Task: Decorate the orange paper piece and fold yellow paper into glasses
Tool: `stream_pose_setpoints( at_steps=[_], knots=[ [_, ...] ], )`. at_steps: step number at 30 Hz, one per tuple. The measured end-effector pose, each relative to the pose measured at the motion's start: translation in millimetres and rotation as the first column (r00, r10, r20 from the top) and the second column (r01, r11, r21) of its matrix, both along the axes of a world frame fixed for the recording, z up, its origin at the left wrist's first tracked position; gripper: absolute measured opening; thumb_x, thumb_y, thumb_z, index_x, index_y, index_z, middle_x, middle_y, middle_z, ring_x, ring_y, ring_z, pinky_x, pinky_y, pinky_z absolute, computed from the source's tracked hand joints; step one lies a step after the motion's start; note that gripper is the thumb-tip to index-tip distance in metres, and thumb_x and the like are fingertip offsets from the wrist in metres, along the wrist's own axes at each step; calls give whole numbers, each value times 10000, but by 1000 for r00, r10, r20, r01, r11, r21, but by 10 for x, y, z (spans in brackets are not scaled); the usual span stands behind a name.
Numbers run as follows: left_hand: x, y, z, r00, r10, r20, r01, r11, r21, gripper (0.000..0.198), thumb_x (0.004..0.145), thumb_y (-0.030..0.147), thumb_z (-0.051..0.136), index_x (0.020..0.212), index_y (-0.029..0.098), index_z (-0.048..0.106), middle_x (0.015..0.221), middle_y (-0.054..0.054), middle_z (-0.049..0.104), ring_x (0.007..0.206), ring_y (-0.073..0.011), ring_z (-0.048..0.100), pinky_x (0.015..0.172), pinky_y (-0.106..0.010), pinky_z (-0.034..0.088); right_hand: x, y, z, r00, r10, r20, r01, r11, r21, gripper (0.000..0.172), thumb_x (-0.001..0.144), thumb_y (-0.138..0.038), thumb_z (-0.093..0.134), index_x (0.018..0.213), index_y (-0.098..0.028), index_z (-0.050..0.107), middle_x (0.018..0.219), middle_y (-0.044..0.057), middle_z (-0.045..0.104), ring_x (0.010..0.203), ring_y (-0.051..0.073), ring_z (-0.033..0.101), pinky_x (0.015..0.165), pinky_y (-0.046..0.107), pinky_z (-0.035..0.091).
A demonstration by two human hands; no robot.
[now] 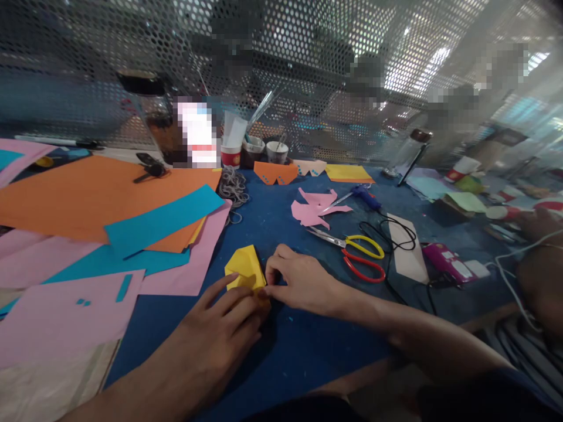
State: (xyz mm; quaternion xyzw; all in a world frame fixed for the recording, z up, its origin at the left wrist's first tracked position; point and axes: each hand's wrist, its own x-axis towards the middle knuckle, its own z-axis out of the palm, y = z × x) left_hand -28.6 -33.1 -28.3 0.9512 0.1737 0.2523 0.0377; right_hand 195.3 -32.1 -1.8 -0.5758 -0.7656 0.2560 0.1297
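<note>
A small piece of yellow paper [245, 264], folded into an angular shape, lies on the blue table in front of me. My left hand [215, 331] holds it from the near side, fingers laid across its lower part and the thumb hidden. At its right edge my right hand [303, 278] is closed, with thumb and forefinger pinching the lower right corner. Right of that hand rest scissors [345, 243] with one yellow and one red handle. Behind them is a pink paper cut-out [314, 208], with a blue glue gun [367, 196] beside it.
Orange [65, 196], blue [165, 220] and pink sheets overlap at left. Grey string [233, 187], cups [277, 152] and a jar [153, 117] stand towards a perforated metal screen [308, 70]. A black cord [391, 237] and purple box [448, 262] lie right. Another person sits far right.
</note>
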Motion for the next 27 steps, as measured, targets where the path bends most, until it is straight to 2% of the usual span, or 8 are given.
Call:
stream_pose_setpoints(
  at_steps=[4,9,14,19,27],
  knots=[
    [-29,-8,-44,1000,17,-21,-17,1000,-1,235,1025,236,563,1198,225,721,1109,-18,776,1147,-245,628,1207,-462,303,-6,-6,-1,1000,-8,-15,8,1000,-7,161,923,-325,769,921,-208,658,1027,-9,586,807,121,584,764,274,428],
    [-66,-20,-85,1000,7,-29,-6,1000,17,274,1022,253,560,1254,232,706,1108,-25,771,1113,-251,638,1172,-466,347,0,-20,-9,999,-26,-44,27,1000,16,184,916,-333,790,915,-202,660,1025,-10,581,808,117,582,763,267,423],
    [-60,-59,-44,998,18,-66,-14,998,57,287,1025,202,519,1242,199,707,1119,-45,766,1129,-271,638,1108,-467,415,-9,-43,-6,997,-29,-75,29,1000,-3,184,922,-334,784,909,-197,662,1019,-9,584,810,114,585,760,259,419],
    [-53,-81,-39,998,6,-66,1,994,107,303,1036,175,494,1263,173,695,1110,-61,761,1110,-275,635,1091,-482,439,-26,-41,-29,998,-50,-36,51,998,40,203,916,-358,785,899,-196,663,1008,-7,587,824,126,584,764,267,413],
    [-102,-21,-28,997,12,-82,-17,998,-60,297,1032,166,503,1213,226,731,1099,-57,739,1102,-259,623,1029,-471,477,24,9,-88,988,-82,-128,88,996,36,193,980,-353,696,905,-189,629,902,-24,612,732,103,559,673,246,364]
  ],
)
